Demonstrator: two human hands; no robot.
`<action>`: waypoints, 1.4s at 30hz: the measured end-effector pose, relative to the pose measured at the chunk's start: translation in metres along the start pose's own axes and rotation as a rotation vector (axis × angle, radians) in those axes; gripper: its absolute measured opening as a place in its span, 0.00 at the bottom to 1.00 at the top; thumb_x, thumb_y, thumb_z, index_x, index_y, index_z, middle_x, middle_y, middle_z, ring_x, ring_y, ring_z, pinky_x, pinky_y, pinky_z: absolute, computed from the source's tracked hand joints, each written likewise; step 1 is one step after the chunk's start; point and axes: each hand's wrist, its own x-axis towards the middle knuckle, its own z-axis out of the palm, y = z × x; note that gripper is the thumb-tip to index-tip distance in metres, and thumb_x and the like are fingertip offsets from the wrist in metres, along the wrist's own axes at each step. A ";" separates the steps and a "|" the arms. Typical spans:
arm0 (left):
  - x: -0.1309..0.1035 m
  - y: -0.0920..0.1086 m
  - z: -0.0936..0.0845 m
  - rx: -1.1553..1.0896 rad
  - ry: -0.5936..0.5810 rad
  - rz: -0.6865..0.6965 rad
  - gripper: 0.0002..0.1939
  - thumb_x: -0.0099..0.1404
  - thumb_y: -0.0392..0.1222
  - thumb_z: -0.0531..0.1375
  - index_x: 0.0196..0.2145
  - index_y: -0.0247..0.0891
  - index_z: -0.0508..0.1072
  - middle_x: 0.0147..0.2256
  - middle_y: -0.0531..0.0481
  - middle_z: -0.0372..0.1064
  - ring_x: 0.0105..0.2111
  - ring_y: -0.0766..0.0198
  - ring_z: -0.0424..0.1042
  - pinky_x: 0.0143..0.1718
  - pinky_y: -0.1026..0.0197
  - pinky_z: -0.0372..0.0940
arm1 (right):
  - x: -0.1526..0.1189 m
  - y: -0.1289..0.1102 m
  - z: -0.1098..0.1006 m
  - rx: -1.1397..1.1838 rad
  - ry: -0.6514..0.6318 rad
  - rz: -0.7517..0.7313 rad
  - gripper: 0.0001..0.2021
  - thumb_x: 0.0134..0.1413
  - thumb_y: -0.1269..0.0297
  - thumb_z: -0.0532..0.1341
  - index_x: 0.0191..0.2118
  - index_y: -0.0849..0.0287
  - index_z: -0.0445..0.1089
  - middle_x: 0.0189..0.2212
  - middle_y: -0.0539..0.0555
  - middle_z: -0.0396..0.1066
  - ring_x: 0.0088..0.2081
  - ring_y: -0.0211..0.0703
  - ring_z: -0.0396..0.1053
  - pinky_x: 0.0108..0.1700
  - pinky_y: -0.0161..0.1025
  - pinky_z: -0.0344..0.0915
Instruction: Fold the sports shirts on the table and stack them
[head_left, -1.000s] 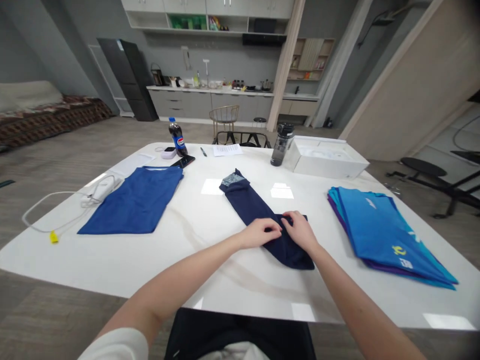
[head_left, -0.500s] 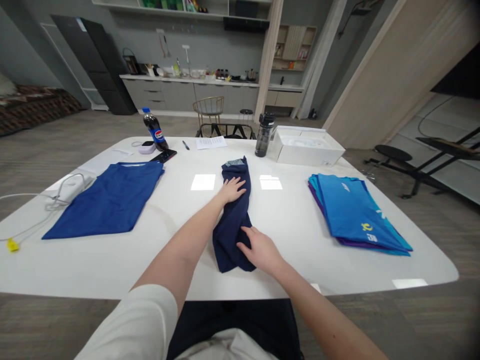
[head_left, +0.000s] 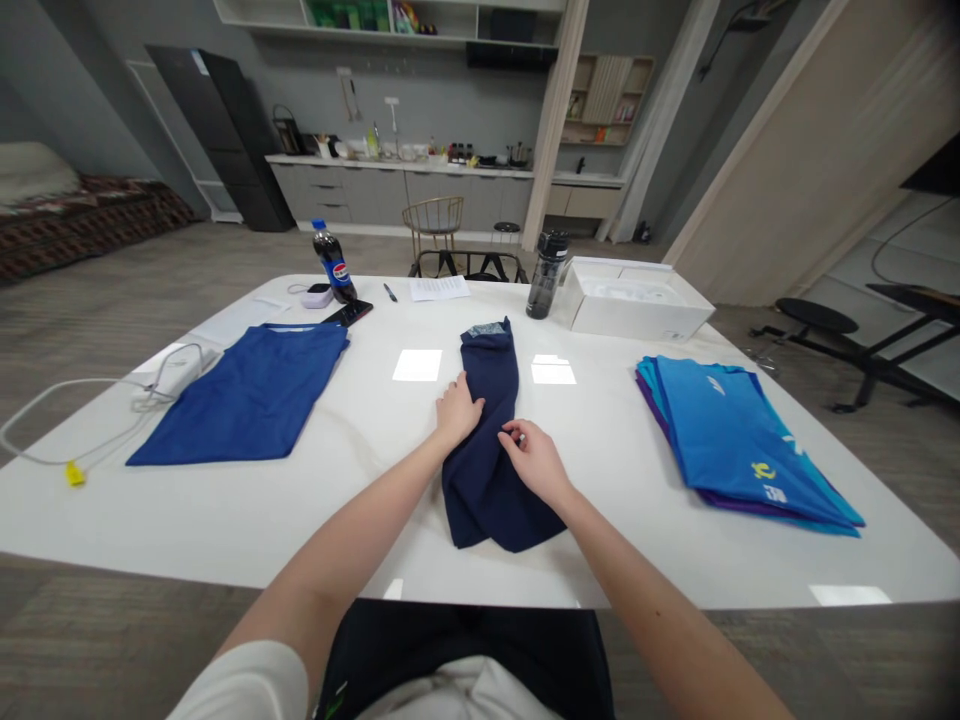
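Dark navy shorts (head_left: 487, 470), folded into a narrow length, lie in front of me on the white table (head_left: 360, 520). Their waistband, with a grey patterned inside showing, points away from me, and the two leg ends spread apart near the front edge. My left hand (head_left: 458, 408) is closed at the left edge of the cloth, about halfway up, fingers bent and thumb over the fabric. Lower down on the right edge, my right hand (head_left: 534, 458) is closed in a pinch with thumb and forefinger on the cloth.
A folded blue shirt (head_left: 251, 395) lies left, beside a white cable (head_left: 52, 387). Several blue and purple shirts (head_left: 739, 430) are stacked right. Farther back stand a cola bottle (head_left: 334, 262), a phone (head_left: 349, 313), papers (head_left: 439, 289), a dark water bottle (head_left: 547, 275) and a white box (head_left: 637, 302).
My left hand has slid back toward me to the left edge, its flat fingers now bent. My right hand has moved slightly up, and the right leg end has spread rightward.
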 end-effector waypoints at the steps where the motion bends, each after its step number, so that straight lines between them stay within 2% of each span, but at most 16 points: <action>1: -0.003 -0.004 -0.002 -0.025 -0.012 0.001 0.35 0.67 0.47 0.61 0.67 0.37 0.55 0.55 0.32 0.71 0.55 0.44 0.72 0.54 0.46 0.63 | 0.003 0.000 0.004 0.002 -0.011 0.007 0.13 0.63 0.53 0.58 0.44 0.54 0.74 0.34 0.51 0.74 0.32 0.43 0.70 0.37 0.40 0.66; 8: -0.004 -0.029 -0.012 -0.372 0.005 -0.026 0.20 0.65 0.42 0.63 0.54 0.38 0.69 0.35 0.48 0.75 0.39 0.56 0.77 0.45 0.56 0.67 | 0.011 -0.012 0.022 0.022 -0.063 0.045 0.15 0.66 0.48 0.53 0.42 0.52 0.71 0.30 0.49 0.74 0.31 0.44 0.71 0.36 0.40 0.64; 12: 0.001 -0.034 -0.036 -0.719 0.203 0.035 0.12 0.66 0.42 0.60 0.47 0.41 0.70 0.37 0.52 0.73 0.31 0.66 0.72 0.36 0.62 0.67 | 0.023 -0.026 0.023 0.092 0.002 0.055 0.18 0.65 0.44 0.54 0.38 0.53 0.69 0.25 0.48 0.71 0.28 0.44 0.69 0.35 0.39 0.63; 14: -0.001 -0.028 -0.048 -0.814 0.203 0.099 0.12 0.66 0.43 0.60 0.46 0.41 0.70 0.39 0.52 0.73 0.30 0.67 0.71 0.35 0.63 0.67 | 0.037 -0.034 0.018 0.143 0.053 0.052 0.20 0.62 0.42 0.57 0.36 0.54 0.71 0.25 0.49 0.72 0.28 0.43 0.69 0.34 0.39 0.63; 19: -0.030 0.006 -0.042 -0.721 -0.166 0.382 0.06 0.65 0.41 0.58 0.39 0.40 0.74 0.40 0.46 0.76 0.37 0.60 0.75 0.44 0.57 0.71 | 0.097 -0.046 0.000 0.204 0.089 0.087 0.26 0.60 0.37 0.57 0.33 0.58 0.75 0.31 0.54 0.77 0.34 0.45 0.72 0.37 0.39 0.66; 22: -0.051 0.022 -0.030 -0.622 -0.392 0.530 0.12 0.60 0.34 0.60 0.40 0.42 0.79 0.45 0.44 0.78 0.46 0.53 0.76 0.54 0.54 0.69 | 0.130 -0.047 0.000 0.008 -0.093 0.051 0.24 0.55 0.39 0.63 0.38 0.58 0.76 0.38 0.57 0.79 0.40 0.48 0.75 0.42 0.41 0.67; 25: -0.060 0.022 -0.036 -0.591 -0.772 0.648 0.20 0.57 0.34 0.62 0.46 0.47 0.81 0.54 0.51 0.76 0.58 0.51 0.71 0.65 0.53 0.60 | 0.145 -0.043 0.015 -0.334 -0.259 0.072 0.31 0.48 0.38 0.68 0.48 0.60 0.75 0.46 0.64 0.78 0.46 0.57 0.75 0.45 0.46 0.67; 27: -0.055 0.014 -0.048 -0.680 -1.071 0.593 0.20 0.57 0.36 0.62 0.48 0.47 0.81 0.54 0.53 0.76 0.57 0.52 0.72 0.64 0.53 0.61 | 0.147 -0.039 0.028 -0.523 -0.276 0.098 0.37 0.47 0.35 0.68 0.53 0.63 0.71 0.48 0.69 0.76 0.48 0.62 0.74 0.45 0.48 0.67; 29: -0.040 0.002 -0.058 -0.791 -1.179 0.413 0.17 0.57 0.34 0.60 0.44 0.41 0.81 0.48 0.48 0.79 0.49 0.54 0.78 0.57 0.53 0.68 | 0.145 -0.035 0.038 -0.645 -0.267 0.080 0.38 0.49 0.37 0.68 0.55 0.64 0.68 0.47 0.71 0.76 0.48 0.63 0.74 0.46 0.49 0.67; 30: -0.030 -0.005 -0.060 -0.822 -1.087 0.300 0.16 0.57 0.33 0.58 0.40 0.39 0.81 0.44 0.46 0.80 0.43 0.56 0.79 0.52 0.53 0.71 | 0.143 -0.033 0.042 -0.680 -0.266 0.056 0.35 0.52 0.40 0.67 0.55 0.64 0.67 0.46 0.71 0.76 0.47 0.63 0.75 0.46 0.49 0.67; 31: -0.019 -0.012 -0.061 -0.822 -0.896 0.187 0.15 0.57 0.31 0.55 0.37 0.37 0.80 0.40 0.45 0.80 0.39 0.58 0.79 0.49 0.54 0.72 | 0.141 -0.031 0.045 -0.699 -0.267 0.027 0.30 0.56 0.44 0.66 0.55 0.63 0.67 0.45 0.70 0.77 0.47 0.62 0.75 0.46 0.48 0.66; 33: 0.004 -0.028 -0.056 -0.730 -0.361 0.019 0.16 0.58 0.28 0.51 0.34 0.36 0.78 0.37 0.44 0.78 0.37 0.60 0.78 0.47 0.54 0.72 | 0.135 -0.029 0.046 -0.695 -0.273 -0.027 0.18 0.64 0.53 0.61 0.53 0.60 0.68 0.44 0.68 0.77 0.46 0.60 0.76 0.46 0.47 0.66; 35: 0.024 -0.044 -0.047 -0.586 0.039 -0.034 0.19 0.61 0.27 0.49 0.39 0.36 0.77 0.41 0.43 0.78 0.42 0.60 0.77 0.51 0.53 0.70 | 0.127 -0.027 0.044 -0.619 -0.293 -0.074 0.11 0.67 0.60 0.57 0.50 0.56 0.70 0.43 0.64 0.78 0.43 0.56 0.76 0.45 0.46 0.66; 36: 0.030 -0.050 -0.042 -0.521 0.132 -0.008 0.20 0.62 0.26 0.48 0.42 0.36 0.77 0.45 0.42 0.77 0.46 0.59 0.76 0.54 0.53 0.69 | 0.122 -0.026 0.043 -0.543 -0.326 -0.089 0.10 0.67 0.61 0.56 0.48 0.55 0.71 0.40 0.60 0.79 0.39 0.53 0.77 0.43 0.44 0.66; 39: 0.039 -0.064 -0.030 -0.362 0.102 0.186 0.21 0.68 0.29 0.47 0.50 0.37 0.75 0.53 0.42 0.74 0.54 0.59 0.73 0.60 0.54 0.65 | 0.105 -0.023 0.035 -0.213 -0.461 -0.087 0.10 0.67 0.57 0.55 0.46 0.52 0.71 0.28 0.50 0.76 0.25 0.44 0.72 0.34 0.38 0.65; 42: 0.032 -0.068 -0.024 -0.175 -0.003 0.277 0.21 0.74 0.38 0.48 0.60 0.38 0.70 0.60 0.41 0.70 0.60 0.56 0.68 0.64 0.52 0.61 | 0.094 -0.018 0.021 -0.032 -0.355 -0.095 0.13 0.65 0.52 0.55 0.44 0.52 0.72 0.24 0.46 0.71 0.23 0.41 0.67 0.31 0.37 0.63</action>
